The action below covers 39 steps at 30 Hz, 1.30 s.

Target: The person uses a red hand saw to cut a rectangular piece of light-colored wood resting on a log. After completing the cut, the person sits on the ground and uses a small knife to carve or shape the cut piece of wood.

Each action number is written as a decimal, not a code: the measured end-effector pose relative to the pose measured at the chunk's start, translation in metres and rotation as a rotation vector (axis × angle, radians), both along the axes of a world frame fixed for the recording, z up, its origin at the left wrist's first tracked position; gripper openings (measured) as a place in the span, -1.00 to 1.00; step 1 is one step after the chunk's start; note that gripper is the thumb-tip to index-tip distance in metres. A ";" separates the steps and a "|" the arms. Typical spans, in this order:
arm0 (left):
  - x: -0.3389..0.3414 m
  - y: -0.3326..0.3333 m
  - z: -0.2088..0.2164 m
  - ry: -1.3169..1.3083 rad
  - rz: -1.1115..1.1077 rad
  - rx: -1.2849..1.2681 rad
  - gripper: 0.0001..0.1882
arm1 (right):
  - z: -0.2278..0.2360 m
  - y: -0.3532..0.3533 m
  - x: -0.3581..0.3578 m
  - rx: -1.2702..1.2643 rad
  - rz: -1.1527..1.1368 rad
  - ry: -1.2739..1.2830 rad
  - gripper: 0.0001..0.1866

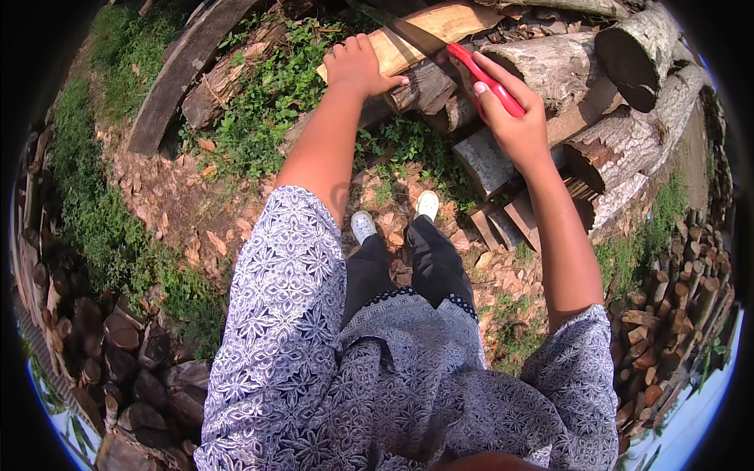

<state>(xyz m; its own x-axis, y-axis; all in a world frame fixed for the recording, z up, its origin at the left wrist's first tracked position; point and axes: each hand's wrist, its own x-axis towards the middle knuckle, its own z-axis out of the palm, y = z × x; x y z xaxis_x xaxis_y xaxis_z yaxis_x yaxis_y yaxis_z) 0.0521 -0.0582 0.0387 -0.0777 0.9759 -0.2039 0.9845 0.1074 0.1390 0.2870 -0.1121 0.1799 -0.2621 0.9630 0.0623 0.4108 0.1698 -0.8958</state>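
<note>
- The pale split plank (397, 55) lay at the top of the frame, slanting across a pile of rough logs (550, 71).
- The left hand (355, 69) pressed on the plank's left end, its fingers slightly spread and its thumb pointing right.
- The right hand (514, 118), upper right of centre, had its fingers curled around the handle of a red-handled saw (463, 56), whose blade crossed the plank; whether it had bitten in could not be told.
- The likeliest mishap seemed a cut to the left hand: the blade ran near it and could have skipped off the smooth wood.
- The plank might also have rocked or slid, since its bed looked uneven and only one hand steadied it.
- A twisted stroke could perhaps have jammed the blade.
</note>
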 end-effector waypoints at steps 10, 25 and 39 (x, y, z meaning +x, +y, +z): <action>-0.008 0.008 -0.004 0.013 0.038 0.008 0.26 | -0.058 -0.058 0.000 0.095 0.039 0.008 -0.57; 0.001 0.006 -0.003 -0.009 0.021 0.044 0.29 | 0.001 -0.021 -0.028 0.037 -0.015 -0.029 -0.60; -0.007 0.013 -0.005 0.000 0.040 -0.019 0.29 | -0.041 -0.034 -0.009 0.073 0.002 0.034 -0.60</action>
<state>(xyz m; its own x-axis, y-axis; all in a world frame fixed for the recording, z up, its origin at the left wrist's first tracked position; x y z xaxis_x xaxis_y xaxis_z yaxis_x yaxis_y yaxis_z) 0.0447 -0.0449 0.0337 -0.1167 0.9680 -0.2221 0.9794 0.1493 0.1362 0.2783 -0.1459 0.1392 -0.2608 0.9550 0.1414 0.3803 0.2362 -0.8942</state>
